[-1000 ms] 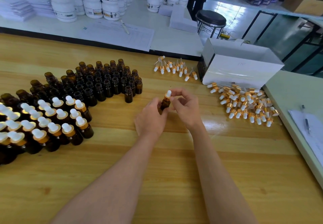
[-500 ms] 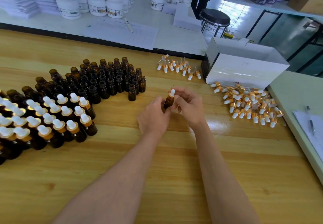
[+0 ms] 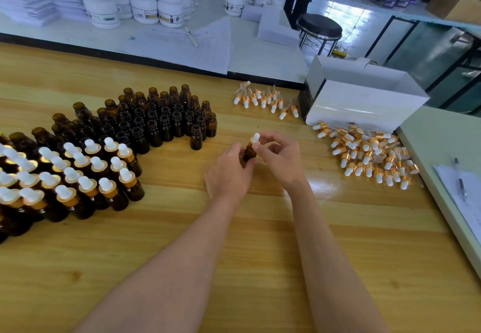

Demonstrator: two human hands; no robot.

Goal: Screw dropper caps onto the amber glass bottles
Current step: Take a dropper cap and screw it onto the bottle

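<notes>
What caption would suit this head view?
Left hand grips an amber bottle; right hand pinches its dropper cap.

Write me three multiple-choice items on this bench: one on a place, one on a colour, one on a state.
1. Where does the heap of loose dropper caps lie?
A. on the stool
B. right of the right hand, before the white box
C. among the capped bottles

2. What colour are the collars of those caps?
A. silver
B. black
C. gold

3. How is the held bottle?
A. capped, gripped in a hand
B. uncapped
C. lying alone on the table

Key:
1 B: the heap lies along the box's front, right of both hands.
2 C: the collars shine gold under white bulbs.
3 A: the left hand grips it while the right hand's fingers pinch its cap.
</notes>
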